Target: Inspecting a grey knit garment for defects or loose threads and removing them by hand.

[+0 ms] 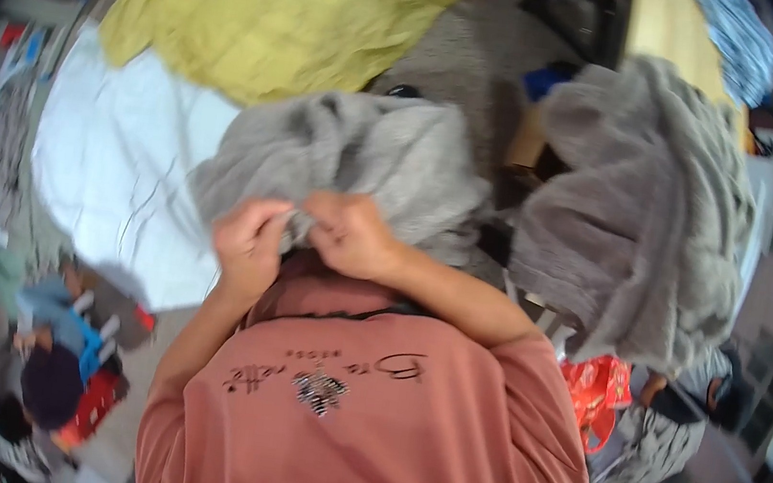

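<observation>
"Grey fleece cloth [378, 149], heaped before the torso: how is it being held?"

"By its near edge. A small gathered bit is being pinched by the left hand [250, 236] and the right hand [350, 237], fingers closed on the fabric, both hands being held close together. Finger detail is being lost to blur; whether they are touching each other cannot be told."

"Why so near the body?"

"Probably so that the edge is being seen and gripped easily from both sides. The bulk is being left just beyond, its weight likely being borne by something underneath, hidden from view."

"And around it?"

"At the left, a white sheet [126, 161] is being partly covered by a yellow cloth [269, 15]. At the right, across a dark gap, a second grey fleece pile [636, 214] is being kept separate, perhaps to avoid tangling."
</observation>
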Demonstrator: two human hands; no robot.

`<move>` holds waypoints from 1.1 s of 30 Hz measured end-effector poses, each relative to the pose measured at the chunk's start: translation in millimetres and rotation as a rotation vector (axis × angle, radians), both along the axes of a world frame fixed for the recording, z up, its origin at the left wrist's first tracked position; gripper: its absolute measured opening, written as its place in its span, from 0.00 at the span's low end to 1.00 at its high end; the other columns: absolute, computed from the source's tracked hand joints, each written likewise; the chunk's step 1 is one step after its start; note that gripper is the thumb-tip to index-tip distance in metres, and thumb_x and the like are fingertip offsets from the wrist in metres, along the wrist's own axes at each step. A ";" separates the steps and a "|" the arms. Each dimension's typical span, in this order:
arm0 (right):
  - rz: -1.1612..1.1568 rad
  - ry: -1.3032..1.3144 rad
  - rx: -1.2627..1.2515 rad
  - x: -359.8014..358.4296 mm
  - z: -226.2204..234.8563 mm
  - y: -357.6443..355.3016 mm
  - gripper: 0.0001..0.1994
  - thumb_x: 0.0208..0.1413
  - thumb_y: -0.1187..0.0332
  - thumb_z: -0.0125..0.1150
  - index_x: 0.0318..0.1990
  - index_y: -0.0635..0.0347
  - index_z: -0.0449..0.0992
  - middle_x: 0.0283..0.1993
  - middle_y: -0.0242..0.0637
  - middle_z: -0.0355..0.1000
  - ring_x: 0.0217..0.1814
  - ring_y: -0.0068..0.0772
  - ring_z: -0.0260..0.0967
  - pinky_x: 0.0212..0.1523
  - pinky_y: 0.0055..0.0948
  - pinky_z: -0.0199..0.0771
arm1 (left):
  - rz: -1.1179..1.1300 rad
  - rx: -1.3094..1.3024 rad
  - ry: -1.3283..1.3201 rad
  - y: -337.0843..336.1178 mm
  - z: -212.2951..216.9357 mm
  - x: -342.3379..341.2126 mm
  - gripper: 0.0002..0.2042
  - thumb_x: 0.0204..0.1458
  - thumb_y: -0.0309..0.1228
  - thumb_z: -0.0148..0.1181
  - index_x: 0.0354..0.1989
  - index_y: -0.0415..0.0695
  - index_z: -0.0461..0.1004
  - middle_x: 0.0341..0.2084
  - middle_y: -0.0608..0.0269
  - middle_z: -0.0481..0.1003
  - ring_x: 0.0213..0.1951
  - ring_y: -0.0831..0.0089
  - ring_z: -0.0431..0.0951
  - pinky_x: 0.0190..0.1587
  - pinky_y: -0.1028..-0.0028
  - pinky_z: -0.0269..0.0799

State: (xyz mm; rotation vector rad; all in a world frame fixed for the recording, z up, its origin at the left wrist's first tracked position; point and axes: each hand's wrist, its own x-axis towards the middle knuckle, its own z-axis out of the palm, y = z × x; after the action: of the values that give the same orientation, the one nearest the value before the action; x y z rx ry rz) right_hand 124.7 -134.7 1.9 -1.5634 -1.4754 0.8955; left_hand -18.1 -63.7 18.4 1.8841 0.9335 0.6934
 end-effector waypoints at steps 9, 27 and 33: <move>-0.129 -0.131 0.125 -14.5 -8.9 23.0 0.04 0.35 0.77 0.52 0.20 0.61 0.63 0.18 0.42 0.63 0.19 0.48 0.62 0.18 0.37 0.62 | 0.135 0.242 0.013 -4.3 -14.8 2.8 0.07 0.39 0.14 0.53 0.26 0.39 0.71 0.19 0.57 0.71 0.21 0.64 0.71 0.22 0.74 0.65; 0.160 -0.163 0.443 8.4 27.7 19.2 0.15 0.29 0.80 0.50 0.33 0.66 0.68 0.23 0.43 0.66 0.18 0.43 0.63 0.16 0.32 0.63 | -0.029 0.569 -0.194 -14.4 21.9 -3.5 0.11 0.38 0.15 0.57 0.33 0.36 0.70 0.22 0.54 0.71 0.19 0.64 0.71 0.18 0.74 0.66; -0.015 -0.188 0.393 -8.1 24.5 18.5 0.15 0.26 0.80 0.49 0.31 0.67 0.68 0.21 0.42 0.64 0.16 0.42 0.62 0.15 0.32 0.62 | 0.072 0.521 -0.125 -10.9 25.0 3.3 0.09 0.39 0.15 0.56 0.32 0.36 0.70 0.19 0.54 0.71 0.18 0.66 0.71 0.18 0.75 0.66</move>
State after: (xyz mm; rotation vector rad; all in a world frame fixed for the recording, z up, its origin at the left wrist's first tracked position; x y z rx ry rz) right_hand 116.6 -116.2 26.4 -1.3876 -1.6513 0.4215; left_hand -14.8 -74.7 43.4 2.2280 0.7924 1.1713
